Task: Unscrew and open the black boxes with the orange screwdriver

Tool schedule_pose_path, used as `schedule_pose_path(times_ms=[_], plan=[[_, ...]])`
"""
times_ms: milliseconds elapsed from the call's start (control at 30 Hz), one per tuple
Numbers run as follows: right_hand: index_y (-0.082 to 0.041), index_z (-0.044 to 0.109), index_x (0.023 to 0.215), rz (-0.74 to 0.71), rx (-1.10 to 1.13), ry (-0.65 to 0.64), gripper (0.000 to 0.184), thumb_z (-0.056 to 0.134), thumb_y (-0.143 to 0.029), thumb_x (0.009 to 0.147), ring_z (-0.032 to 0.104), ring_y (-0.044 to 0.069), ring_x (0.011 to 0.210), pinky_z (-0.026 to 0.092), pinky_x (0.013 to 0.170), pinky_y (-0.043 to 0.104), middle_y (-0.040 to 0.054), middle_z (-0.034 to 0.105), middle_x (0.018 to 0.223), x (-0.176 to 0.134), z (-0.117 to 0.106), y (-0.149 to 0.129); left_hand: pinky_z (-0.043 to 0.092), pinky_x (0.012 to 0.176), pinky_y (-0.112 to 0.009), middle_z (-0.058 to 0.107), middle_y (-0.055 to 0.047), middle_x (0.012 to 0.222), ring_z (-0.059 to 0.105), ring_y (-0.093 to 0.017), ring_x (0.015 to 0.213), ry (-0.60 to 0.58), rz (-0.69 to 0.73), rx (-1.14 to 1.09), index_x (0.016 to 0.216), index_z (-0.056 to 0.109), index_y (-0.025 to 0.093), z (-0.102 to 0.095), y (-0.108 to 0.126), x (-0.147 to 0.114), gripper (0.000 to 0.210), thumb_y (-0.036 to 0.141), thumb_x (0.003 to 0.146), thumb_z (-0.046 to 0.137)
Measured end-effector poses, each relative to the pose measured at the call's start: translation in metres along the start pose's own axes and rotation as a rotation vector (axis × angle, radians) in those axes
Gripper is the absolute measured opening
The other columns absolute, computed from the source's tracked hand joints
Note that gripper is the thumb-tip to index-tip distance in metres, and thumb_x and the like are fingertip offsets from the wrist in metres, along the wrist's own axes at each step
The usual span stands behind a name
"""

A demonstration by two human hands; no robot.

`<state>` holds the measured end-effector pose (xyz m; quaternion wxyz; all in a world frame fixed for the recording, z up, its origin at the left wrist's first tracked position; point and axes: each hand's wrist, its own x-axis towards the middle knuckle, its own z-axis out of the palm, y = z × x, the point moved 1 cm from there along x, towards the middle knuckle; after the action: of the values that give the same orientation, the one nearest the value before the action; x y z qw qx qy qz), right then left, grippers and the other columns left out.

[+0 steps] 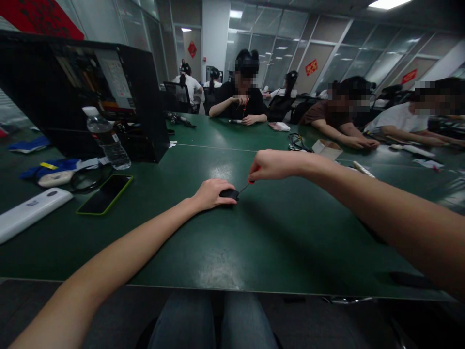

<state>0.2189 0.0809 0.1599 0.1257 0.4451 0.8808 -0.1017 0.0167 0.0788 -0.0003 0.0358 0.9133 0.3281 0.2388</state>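
Black object (229, 194) in the left hand (212, 193), beside the screwdriver (244, 188) in the right hand (271, 165), both hands closed.

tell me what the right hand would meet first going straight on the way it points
Probably the black object held by the left hand: the thin tool in the right hand slants down toward it, tip at or near its edge; depth is unclear.

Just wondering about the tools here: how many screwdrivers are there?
2: one screwdriver in the wearer's right hand, a second screwdriver held by the person across the table. More may be hidden.
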Motion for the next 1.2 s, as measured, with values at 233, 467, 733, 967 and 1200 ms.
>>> schedule_pose_path(times_ms=[233, 467, 733, 967, 1200], plan=[[-0.016, 0.076, 0.092, 0.132, 0.66, 0.043, 0.053, 0.054, -0.065, 0.087, 0.026, 0.007, 0.042, 0.018, 0.038, 0.025, -0.0026, 0.044, 0.054, -0.032, 0.074, 0.053, 0.044, 0.08, -0.032, 0.074, -0.007, 0.103, 0.067, -0.024, 0.096, 0.029, -0.005, -0.007, 0.111, 0.069, 0.019, 0.007, -0.005, 0.0, 0.049, 0.061, 0.086, 0.067], [-0.015, 0.072, 0.091, 0.003, 0.587, 0.248, 0.052, 0.041, -0.056, 0.098, 0.048, 0.012, 0.058, 0.036, 0.053, 0.026, 0.0018, 0.06, 0.069, -0.032, 0.144, 0.029, 0.044, 0.081, -0.032, 0.074, -0.007, 0.105, 0.068, -0.024, 0.096, 0.046, -0.024, -0.005, 0.112, 0.069, 0.019, 0.009, -0.005, 0.0, 0.05, 0.062, 0.086, 0.065], [-0.018, 0.068, 0.107, -0.12, -0.001, 0.446, 0.039, 0.038, -0.042, 0.104, 0.066, 0.019, 0.085, 0.045, 0.073, 0.029, 0.0088, 0.071, 0.098, -0.023, 0.154, 0.038, 0.046, 0.083, -0.035, 0.074, -0.009, 0.104, 0.067, -0.026, 0.094, 0.038, -0.062, 0.025, 0.112, 0.069, 0.017, 0.01, 0.003, -0.001, 0.052, 0.063, 0.088, 0.063], [-0.014, 0.065, 0.11, -0.218, -0.198, 0.61, 0.032, 0.043, -0.035, 0.102, 0.065, 0.021, 0.089, 0.048, 0.074, 0.03, 0.0126, 0.07, 0.101, 0.01, 0.156, 0.065, 0.049, 0.099, -0.038, 0.068, -0.013, 0.12, 0.063, -0.025, 0.112, 0.197, -0.093, -0.189, 0.123, 0.063, 0.013, 0.006, 0.008, -0.011, 0.042, 0.039, 0.09, 0.069], [-0.015, 0.067, 0.105, -0.209, 0.052, 0.733, 0.032, 0.046, -0.039, 0.101, 0.065, 0.018, 0.077, 0.049, 0.07, 0.029, 0.0099, 0.071, 0.089, 0.01, 0.175, 0.067, 0.051, 0.095, -0.041, 0.071, -0.01, 0.116, 0.067, -0.025, 0.105, 0.111, -0.282, -0.302, 0.119, 0.066, 0.018, -0.007, -0.002, -0.027, 0.038, 0.04, 0.089, 0.069]])
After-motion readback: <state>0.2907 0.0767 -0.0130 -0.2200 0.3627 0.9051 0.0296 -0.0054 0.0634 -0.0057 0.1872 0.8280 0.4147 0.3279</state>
